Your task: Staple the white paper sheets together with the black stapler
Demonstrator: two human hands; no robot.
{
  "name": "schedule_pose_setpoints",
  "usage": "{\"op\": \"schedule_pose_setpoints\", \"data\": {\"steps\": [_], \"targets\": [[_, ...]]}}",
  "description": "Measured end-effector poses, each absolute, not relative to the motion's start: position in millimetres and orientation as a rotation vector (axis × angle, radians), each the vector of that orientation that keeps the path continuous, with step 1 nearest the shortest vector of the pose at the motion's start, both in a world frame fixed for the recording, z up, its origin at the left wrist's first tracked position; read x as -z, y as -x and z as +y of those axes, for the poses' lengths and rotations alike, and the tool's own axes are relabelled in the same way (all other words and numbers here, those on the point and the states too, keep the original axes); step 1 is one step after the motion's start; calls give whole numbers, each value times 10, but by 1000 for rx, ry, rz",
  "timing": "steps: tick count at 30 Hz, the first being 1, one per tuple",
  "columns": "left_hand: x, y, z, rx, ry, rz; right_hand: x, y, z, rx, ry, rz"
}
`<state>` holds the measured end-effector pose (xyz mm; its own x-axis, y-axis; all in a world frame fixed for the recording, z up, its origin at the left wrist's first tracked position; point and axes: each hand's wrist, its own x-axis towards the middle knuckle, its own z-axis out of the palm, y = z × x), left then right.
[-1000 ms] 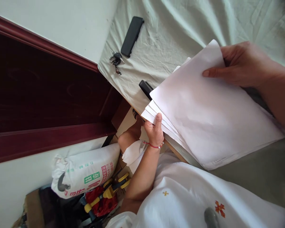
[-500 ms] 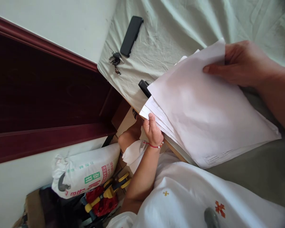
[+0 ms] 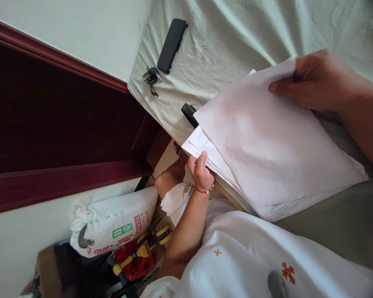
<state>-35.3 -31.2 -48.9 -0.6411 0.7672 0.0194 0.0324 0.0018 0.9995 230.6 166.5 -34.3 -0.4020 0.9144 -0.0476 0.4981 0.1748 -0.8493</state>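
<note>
Over the near edge of the cloth-covered table lies a stack of white paper sheets (image 3: 202, 142), with print showing on some of them. My left hand (image 3: 201, 170) grips the stack's left corner, thumb on top, a red beaded bracelet at the wrist. Above the stack, my right hand (image 3: 313, 80) pinches the far edge of the top sheet (image 3: 261, 132), thumb on the upper side and fingers hidden beneath. This sheet is slightly bowed and covers most of the others. A black object (image 3: 189, 114) pokes out partly from behind the papers.
A black phone-like case (image 3: 172, 45) and a bunch of keys (image 3: 151, 78) lie on the pale green cloth (image 3: 211, 54). A dark red door (image 3: 59, 111) is at the left. Below stand a printed white sack (image 3: 118, 223) and a yellow-and-blue wheeled item (image 3: 143, 248).
My left thumb has shifted right along the sheets, and more print shows beside it. My right hand with the top sheet has moved very slightly, and less paper shows behind its far edge.
</note>
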Motion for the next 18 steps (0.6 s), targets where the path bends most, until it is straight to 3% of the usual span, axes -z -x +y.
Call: {"op": "schedule_pose_setpoints", "data": {"steps": [18], "targets": [[406,296,-262,-1580,-1034,1722,231,-2274,1615,-1163,1333,-1982]]}}
